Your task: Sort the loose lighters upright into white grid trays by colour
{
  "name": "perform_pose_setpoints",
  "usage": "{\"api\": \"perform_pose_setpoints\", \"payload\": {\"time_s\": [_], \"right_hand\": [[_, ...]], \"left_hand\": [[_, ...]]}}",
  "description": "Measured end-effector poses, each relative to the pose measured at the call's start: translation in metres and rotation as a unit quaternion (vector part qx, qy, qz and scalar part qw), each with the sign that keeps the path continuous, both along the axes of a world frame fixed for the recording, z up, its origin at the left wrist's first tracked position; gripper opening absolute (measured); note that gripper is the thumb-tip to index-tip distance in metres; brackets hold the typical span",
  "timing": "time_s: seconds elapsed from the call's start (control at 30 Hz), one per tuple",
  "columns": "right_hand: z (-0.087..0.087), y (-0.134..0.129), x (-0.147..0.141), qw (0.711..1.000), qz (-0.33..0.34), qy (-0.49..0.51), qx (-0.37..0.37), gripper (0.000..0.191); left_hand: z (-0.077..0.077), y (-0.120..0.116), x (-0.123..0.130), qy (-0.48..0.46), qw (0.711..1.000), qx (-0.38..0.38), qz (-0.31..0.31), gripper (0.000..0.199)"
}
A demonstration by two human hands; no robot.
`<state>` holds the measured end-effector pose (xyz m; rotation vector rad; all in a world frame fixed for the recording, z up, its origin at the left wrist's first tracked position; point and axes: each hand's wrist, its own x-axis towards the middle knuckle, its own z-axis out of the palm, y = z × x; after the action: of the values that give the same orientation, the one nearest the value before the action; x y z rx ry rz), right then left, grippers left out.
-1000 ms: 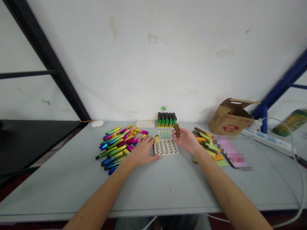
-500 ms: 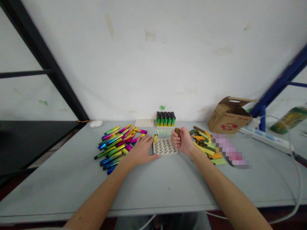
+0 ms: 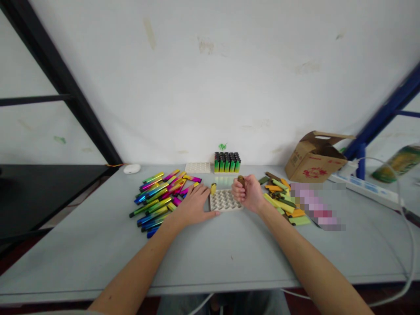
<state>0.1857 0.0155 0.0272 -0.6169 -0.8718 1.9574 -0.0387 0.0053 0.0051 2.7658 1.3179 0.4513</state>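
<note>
My left hand (image 3: 193,206) rests with fingers and thumb spread beside a white tray (image 3: 225,202) full of small holes, at its left edge. In the tray's far left corner a small yellow piece (image 3: 213,188) stands upright. My right hand (image 3: 248,192) is closed around a slim olive-brown lighter-like stick (image 3: 241,180), whose top end shows above the fist. This fist is over the tray's right side. To its right lies a pile of matte yellow, green, orange and brown sticks (image 3: 282,201). Left of my left hand lies a pile of shiny multicoloured sticks (image 3: 157,199).
Along the wall stand a block of black-topped green lighters (image 3: 227,162) and a second white tray (image 3: 197,167). A white case (image 3: 131,169) is at the back left. At right are a cardboard box (image 3: 311,164), a blurred pink item (image 3: 316,208) and a power strip (image 3: 370,189).
My right hand has shifted very slightly to the left over the tray, still gripping the olive-brown stick. The left hand stays in place.
</note>
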Motion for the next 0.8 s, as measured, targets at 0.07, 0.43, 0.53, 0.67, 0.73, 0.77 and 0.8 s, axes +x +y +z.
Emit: {"api": "perform_pose_setpoints", "payload": {"time_s": [0.07,0.43,0.53,0.67,0.73,0.77,0.8], "right_hand": [[0.0,-0.001,-0.002,1.0,-0.002,0.002,-0.001,0.026],[-0.001,-0.001,-0.004,1.0,-0.009,0.007,-0.008,0.025],[0.0,-0.002,-0.007,1.0,-0.011,0.001,-0.008,0.022],[0.002,-0.007,-0.011,1.0,-0.009,0.004,0.004,0.024],[0.003,-0.009,-0.012,1.0,-0.007,0.008,0.013,0.027],[0.004,-0.01,-0.012,1.0,-0.007,0.006,0.018,0.027],[0.005,-0.01,-0.012,1.0,-0.01,-0.001,0.022,0.026]], "left_hand": [[-0.001,0.0,0.0,0.0,1.0,0.0,0.0,0.065],[0.001,0.0,0.0,-0.008,1.0,-0.001,-0.003,0.066],[0.001,0.0,0.0,-0.012,1.0,-0.001,-0.001,0.065],[0.001,0.0,0.0,-0.012,1.0,-0.003,0.0,0.064],[0.001,-0.001,0.0,-0.009,1.0,-0.002,0.001,0.065],[0.001,-0.001,0.0,-0.008,1.0,-0.002,0.002,0.065],[0.001,-0.001,0.0,-0.006,1.0,-0.003,0.002,0.065]]}}
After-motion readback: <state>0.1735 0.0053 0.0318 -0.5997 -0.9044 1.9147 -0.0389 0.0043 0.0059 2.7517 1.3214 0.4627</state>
